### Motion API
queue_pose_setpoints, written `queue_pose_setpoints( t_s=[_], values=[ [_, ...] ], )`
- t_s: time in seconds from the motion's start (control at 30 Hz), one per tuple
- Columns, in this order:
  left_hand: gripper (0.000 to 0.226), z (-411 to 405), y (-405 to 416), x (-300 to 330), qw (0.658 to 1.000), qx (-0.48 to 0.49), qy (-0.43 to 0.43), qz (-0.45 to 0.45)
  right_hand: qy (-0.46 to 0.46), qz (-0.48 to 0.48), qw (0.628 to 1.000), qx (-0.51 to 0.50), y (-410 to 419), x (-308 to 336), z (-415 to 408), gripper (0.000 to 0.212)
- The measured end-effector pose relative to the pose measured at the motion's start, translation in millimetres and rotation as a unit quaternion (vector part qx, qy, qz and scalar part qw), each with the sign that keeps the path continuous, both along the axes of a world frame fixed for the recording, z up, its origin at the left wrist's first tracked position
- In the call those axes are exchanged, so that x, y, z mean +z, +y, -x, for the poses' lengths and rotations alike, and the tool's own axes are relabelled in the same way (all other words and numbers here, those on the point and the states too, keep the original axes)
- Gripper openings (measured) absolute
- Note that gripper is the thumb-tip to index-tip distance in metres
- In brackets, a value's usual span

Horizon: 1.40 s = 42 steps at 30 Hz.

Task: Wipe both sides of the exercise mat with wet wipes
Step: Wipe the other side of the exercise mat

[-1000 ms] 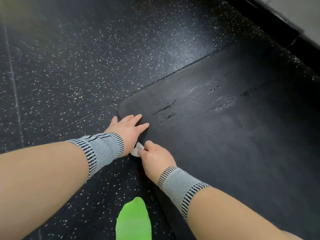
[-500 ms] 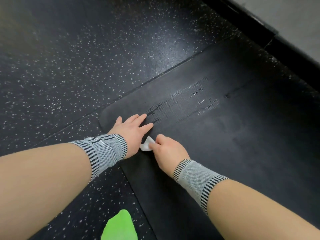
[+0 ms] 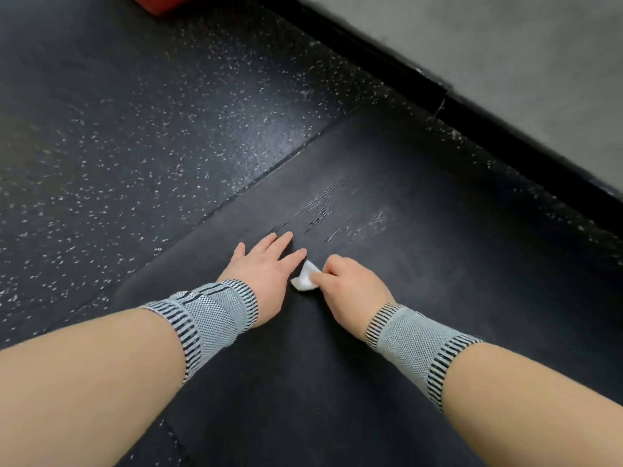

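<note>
A black exercise mat (image 3: 438,271) lies flat on the floor, with wet streaks on its surface just beyond my fingers. My left hand (image 3: 266,267) presses flat on the mat near its rounded corner, fingers straight. Right beside it, my right hand (image 3: 347,288) pinches a small folded white wet wipe (image 3: 305,281) against the mat. Both wrists wear grey striped bands.
Black speckled rubber floor (image 3: 151,129) surrounds the mat on the left and far side. A black skirting strip (image 3: 438,92) and a grey wall (image 3: 505,45) run along the upper right. A red object (image 3: 161,3) sits at the top edge.
Both hands have moved further onto the mat, away from its corner. The view has shifted, and the green object seen at the bottom earlier is out of frame now.
</note>
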State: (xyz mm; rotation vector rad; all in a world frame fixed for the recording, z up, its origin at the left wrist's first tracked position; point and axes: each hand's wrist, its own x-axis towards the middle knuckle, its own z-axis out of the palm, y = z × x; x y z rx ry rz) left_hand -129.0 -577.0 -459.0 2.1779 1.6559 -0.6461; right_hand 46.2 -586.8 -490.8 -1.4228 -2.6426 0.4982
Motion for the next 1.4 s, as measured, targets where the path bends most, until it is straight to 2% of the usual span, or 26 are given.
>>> queue_pose_setpoints(
  t_s=[0.07, 0.13, 0.23, 0.3, 0.4, 0.47, 0.57, 0.63, 0.7, 0.87, 0.93, 1.03, 1.1, 1.17, 1.23, 1.3, 1.33, 1.4],
  values=[
    [0.066, -11, 16, 1, 1.000, 0.020, -0.015, -0.005, -0.015, -0.004, 1.000, -0.018, 27, -2, -23, 0.016],
    [0.066, -20, 30, 1, 0.998, 0.047, -0.028, -0.014, -0.039, -0.012, 0.994, -0.105, 61, -3, -52, 0.023],
    [0.077, -29, 46, -4, 0.996, 0.071, -0.034, -0.030, -0.044, -0.039, 0.965, -0.257, 97, -1, -88, 0.026],
    [0.088, -31, 57, -6, 0.995, 0.084, -0.036, -0.029, -0.054, -0.045, 0.963, -0.259, 97, 0, -86, 0.025],
    [0.093, -35, 75, -5, 0.993, 0.102, -0.051, -0.024, -0.052, -0.028, 0.987, -0.152, 81, 0, -76, 0.024],
    [0.093, -39, 87, -3, 0.992, 0.105, -0.056, -0.037, -0.036, -0.023, 0.991, -0.125, 86, 0, -87, 0.025],
    [0.099, -54, 108, 1, 0.993, 0.090, -0.046, -0.057, -0.031, -0.055, 0.977, -0.204, 125, -4, -114, 0.026],
    [0.104, -64, 124, 4, 0.993, 0.092, -0.036, -0.068, -0.033, -0.059, 0.946, -0.316, 148, -6, -130, 0.025],
    [0.106, -72, 138, 5, 0.992, 0.103, -0.031, -0.064, -0.023, -0.063, 0.926, -0.371, 153, -6, -130, 0.023],
    [0.107, -84, 149, -4, 0.994, 0.107, -0.022, -0.024, -0.030, -0.059, 0.976, -0.206, 132, -4, -129, 0.026],
    [0.102, -81, 149, -5, 0.995, 0.091, -0.014, -0.029, -0.047, -0.078, 0.965, -0.246, 155, -3, -149, 0.028],
    [0.094, -76, 152, -4, 0.997, 0.072, -0.005, -0.032, -0.063, -0.081, 0.913, -0.394, 191, -3, -181, 0.031],
    [0.090, -74, 152, -5, 0.997, 0.068, -0.003, -0.032, -0.055, -0.079, 0.904, -0.416, 196, -5, -176, 0.033],
    [0.088, -73, 151, -7, 0.997, 0.073, -0.010, -0.032, -0.034, -0.075, 0.931, -0.354, 182, -7, -153, 0.028],
    [0.088, -72, 150, -9, 0.996, 0.075, -0.017, -0.034, 0.006, -0.081, 0.974, -0.212, 157, -7, -131, 0.023],
    [0.089, -72, 151, -9, 0.996, 0.074, -0.019, -0.035, 0.005, -0.087, 0.990, -0.110, 151, -7, -124, 0.022],
    [0.089, -72, 151, -8, 0.997, 0.073, -0.020, -0.035, -0.006, -0.094, 0.990, -0.108, 160, -4, -127, 0.027],
    [0.089, -72, 151, -7, 0.997, 0.069, -0.022, -0.034, -0.035, -0.112, 0.974, -0.192, 187, -3, -138, 0.037]
  ],
)
